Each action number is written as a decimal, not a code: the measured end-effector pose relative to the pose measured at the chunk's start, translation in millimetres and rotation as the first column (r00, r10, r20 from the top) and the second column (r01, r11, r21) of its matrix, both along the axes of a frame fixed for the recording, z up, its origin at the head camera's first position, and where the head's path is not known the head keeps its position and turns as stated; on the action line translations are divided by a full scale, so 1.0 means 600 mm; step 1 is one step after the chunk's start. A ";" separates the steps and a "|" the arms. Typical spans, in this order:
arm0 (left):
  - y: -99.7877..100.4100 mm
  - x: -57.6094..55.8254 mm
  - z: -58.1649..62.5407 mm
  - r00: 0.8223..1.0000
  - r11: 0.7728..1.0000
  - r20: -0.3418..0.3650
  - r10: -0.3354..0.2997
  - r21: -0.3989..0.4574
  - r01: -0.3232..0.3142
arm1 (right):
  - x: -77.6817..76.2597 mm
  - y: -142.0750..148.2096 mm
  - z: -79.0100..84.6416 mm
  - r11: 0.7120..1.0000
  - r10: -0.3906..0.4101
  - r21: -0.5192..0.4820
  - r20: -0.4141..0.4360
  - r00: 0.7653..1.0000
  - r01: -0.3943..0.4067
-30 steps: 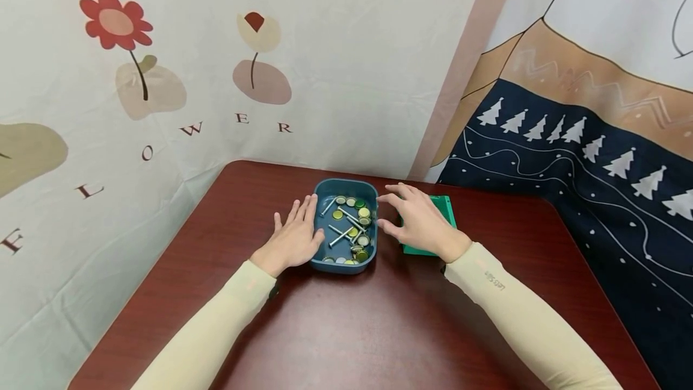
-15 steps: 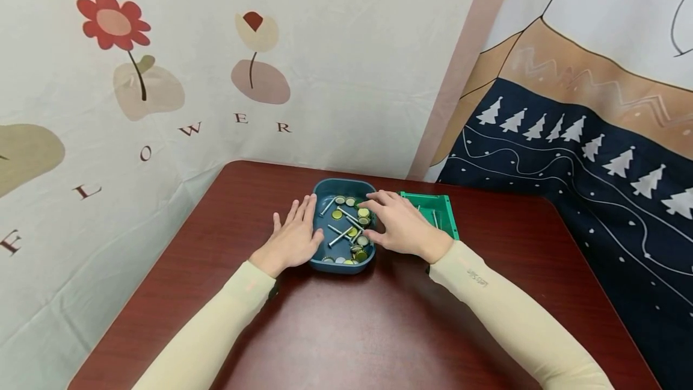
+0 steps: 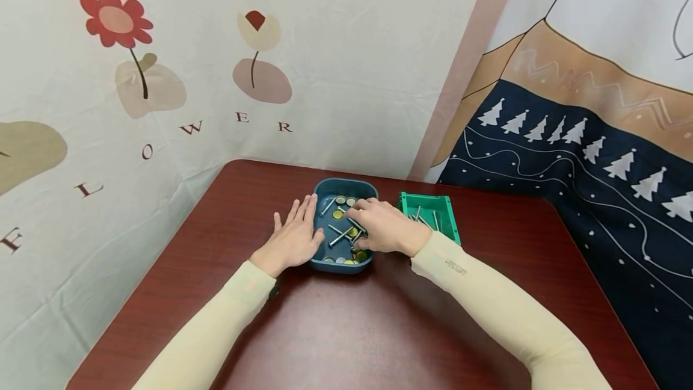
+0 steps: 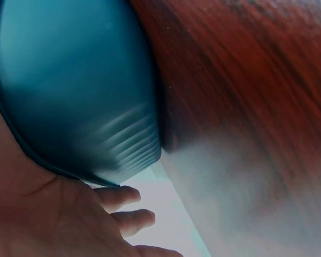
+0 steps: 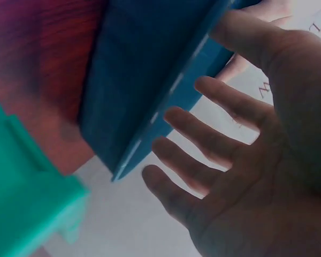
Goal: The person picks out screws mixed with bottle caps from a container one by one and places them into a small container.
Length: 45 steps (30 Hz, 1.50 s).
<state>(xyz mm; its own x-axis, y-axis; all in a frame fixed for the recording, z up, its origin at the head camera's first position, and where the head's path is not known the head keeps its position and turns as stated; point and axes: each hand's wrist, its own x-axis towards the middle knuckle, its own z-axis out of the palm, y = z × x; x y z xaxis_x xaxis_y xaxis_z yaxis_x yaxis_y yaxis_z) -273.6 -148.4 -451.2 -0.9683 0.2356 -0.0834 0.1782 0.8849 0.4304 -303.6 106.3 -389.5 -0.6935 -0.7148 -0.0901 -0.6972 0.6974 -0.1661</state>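
A blue tray [image 3: 325,190] on the table holds several metal screws [image 3: 340,236] and several bottle caps [image 3: 337,214]. Along its left side my left hand [image 3: 291,241] lies with straight, spread fingers, touching the rim. The left wrist view shows the tray's outer wall [image 4: 75,80] against this palm. Over the tray's right half is my right hand [image 3: 387,227], fingers bent downward among the screws and caps. In the right wrist view its fingers [image 5: 203,136] are apart and loosely bent, with nothing seen between them. The hand covers part of the tray's contents.
A green box [image 3: 448,215] with several screws inside stands just right of the tray, partly behind the right forearm. The dark red table [image 3: 346,330] runs back to a printed cloth wall [image 3: 346,77], and a dark patterned cloth [image 3: 520,161] hangs at the right.
My right hand has moved left from above the green box into the blue tray, uncovering the green box and its screws. My left hand has stayed at the tray's left side.
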 end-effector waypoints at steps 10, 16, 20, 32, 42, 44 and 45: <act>-0.001 -0.001 0.001 1.000 1.000 -0.002 -0.001 -0.004 0.001 | -0.002 -0.073 0.013 0.953 0.058 0.300 -0.010 0.998 -0.052; 0.000 0.001 0.000 1.000 1.000 0.008 -0.004 0.002 0.004 | -0.002 -0.112 0.004 0.881 0.085 0.469 -0.020 0.996 -0.066; 0.000 0.002 0.000 1.000 1.000 0.003 -0.010 0.002 0.010 | -0.004 -0.126 -0.003 0.868 0.085 0.492 -0.016 0.996 -0.066; -0.001 0.000 0.000 1.000 1.000 -0.002 -0.006 0.017 0.006 | -0.045 -0.128 -0.024 0.926 -0.019 0.376 0.119 0.993 -0.027; 0.000 0.000 0.001 1.000 1.000 0.003 -0.001 0.018 0.001 | -0.051 -0.122 -0.029 0.943 0.022 0.331 0.085 0.996 -0.049; 0.000 0.000 0.001 1.000 1.000 0.004 0.001 0.017 -0.001 | -0.052 -0.123 -0.031 0.942 0.033 0.332 0.079 0.996 -0.058; 0.000 0.000 0.001 1.000 1.000 0.004 0.001 0.017 -0.001 | -0.052 -0.123 -0.033 0.940 0.039 0.335 0.075 0.996 -0.062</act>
<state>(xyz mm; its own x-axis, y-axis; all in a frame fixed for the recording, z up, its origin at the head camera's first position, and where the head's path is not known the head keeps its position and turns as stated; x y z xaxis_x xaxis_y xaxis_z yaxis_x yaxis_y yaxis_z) -273.9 -148.3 -450.9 -0.9683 0.2356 -0.0833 0.1752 0.8776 0.4462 -334.7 32.6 -409.1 -0.6414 -0.6690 -0.3756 -0.7286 0.6844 0.0252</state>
